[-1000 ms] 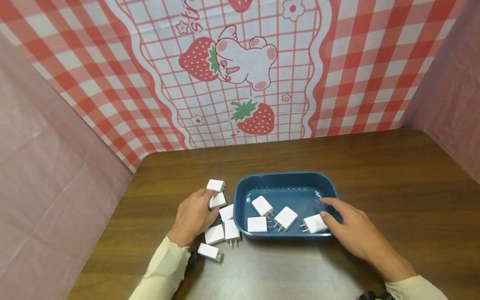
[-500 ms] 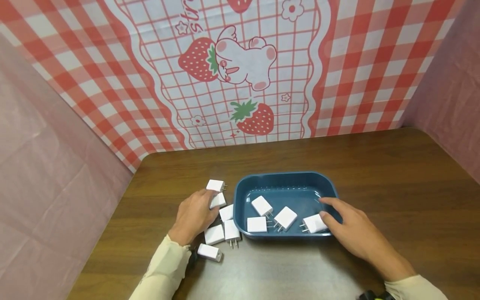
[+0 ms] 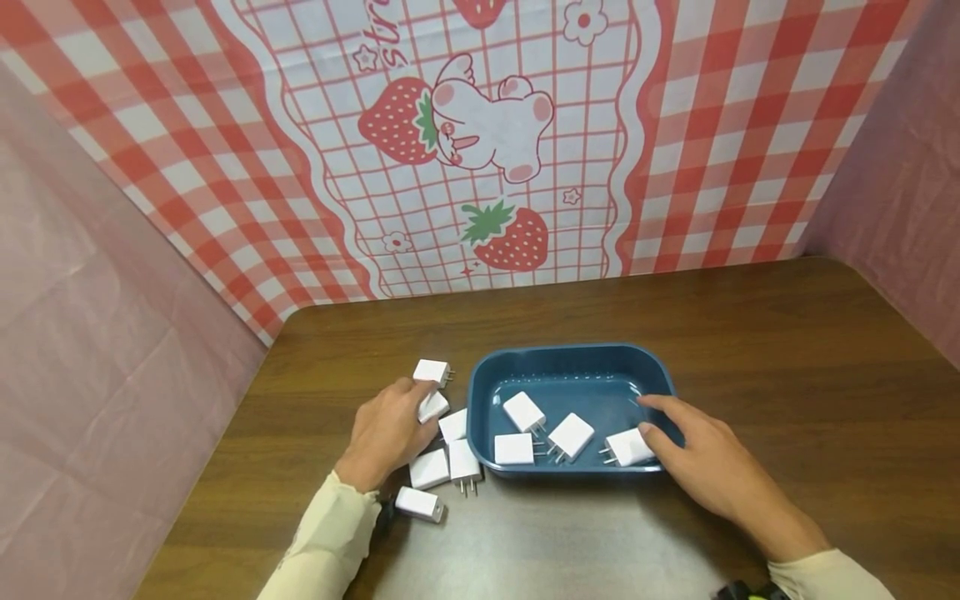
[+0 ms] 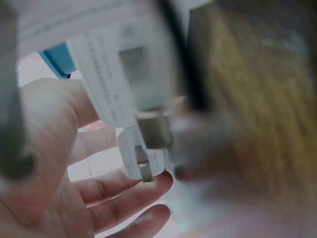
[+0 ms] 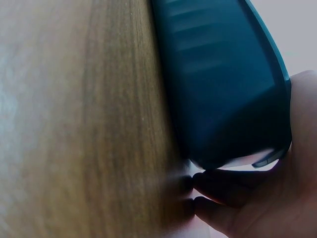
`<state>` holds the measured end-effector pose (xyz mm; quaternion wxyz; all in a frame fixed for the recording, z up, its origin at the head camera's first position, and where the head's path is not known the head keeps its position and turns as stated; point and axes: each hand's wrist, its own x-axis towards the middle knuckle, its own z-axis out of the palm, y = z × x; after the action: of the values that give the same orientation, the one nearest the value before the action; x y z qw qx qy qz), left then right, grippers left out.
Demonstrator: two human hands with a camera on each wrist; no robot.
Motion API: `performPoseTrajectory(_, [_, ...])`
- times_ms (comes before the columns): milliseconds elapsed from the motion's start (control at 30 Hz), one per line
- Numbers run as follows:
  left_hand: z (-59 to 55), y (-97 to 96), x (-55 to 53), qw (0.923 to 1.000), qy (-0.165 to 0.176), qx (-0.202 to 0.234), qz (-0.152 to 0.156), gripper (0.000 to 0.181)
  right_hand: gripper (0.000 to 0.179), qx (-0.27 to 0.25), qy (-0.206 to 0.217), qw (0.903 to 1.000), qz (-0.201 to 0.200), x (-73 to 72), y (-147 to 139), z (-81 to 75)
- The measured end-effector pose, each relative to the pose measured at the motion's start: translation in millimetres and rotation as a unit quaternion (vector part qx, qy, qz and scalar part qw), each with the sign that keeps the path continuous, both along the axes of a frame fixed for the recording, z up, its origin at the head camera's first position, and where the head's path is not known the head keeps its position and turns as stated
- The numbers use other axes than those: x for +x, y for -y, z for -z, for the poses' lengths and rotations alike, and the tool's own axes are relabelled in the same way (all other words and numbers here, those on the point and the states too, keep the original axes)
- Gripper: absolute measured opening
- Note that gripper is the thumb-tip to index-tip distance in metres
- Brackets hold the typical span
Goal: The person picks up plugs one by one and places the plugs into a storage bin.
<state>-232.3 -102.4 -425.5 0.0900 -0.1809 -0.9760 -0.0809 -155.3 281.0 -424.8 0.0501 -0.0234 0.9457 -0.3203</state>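
Observation:
My left hand pinches a white charger plug between thumb and fingers, left of the blue tray. In the left wrist view, a charger plug with small print shows by the fingertips, behind a larger, nearer plug. My right hand holds the tray's right end, thumb and index finger over the rim. From the right wrist view, other fingers lie low against the tray's outer end. Several white charger plugs lie in the tray, one right by the right thumb.
Several more plugs lie on the wooden table left of the tray: one beyond my left fingers, one beside the left wrist, another nearer me. A red checked cloth hangs behind the table.
The plug in my left hand has tilted and shifted slightly toward the palm. The right hand and the tray stay in place.

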Motion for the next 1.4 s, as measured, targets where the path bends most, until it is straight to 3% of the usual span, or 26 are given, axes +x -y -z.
performPoseTrajectory(267, [-1.0,1.5,3.0,0.9999,-0.012,0.004,-0.011,0.039,0.057,-0.003,-0.002,1.0000,-0.001,0.5,0,0.9])
performPoseTrajectory(900, [-12.4,-7.5,4.3,0.9903,-0.131,0.046,0.002,0.042,0.057,0.000,0.005,1.0000,0.001,0.6,1,3.0])
performPoseTrajectory(1400, [-29.8,-26.4,-1.1,0.9667,-0.213,0.138,0.032,0.040,0.059,0.004,0.008,1.0000,0.001,-0.6,0,-0.4])
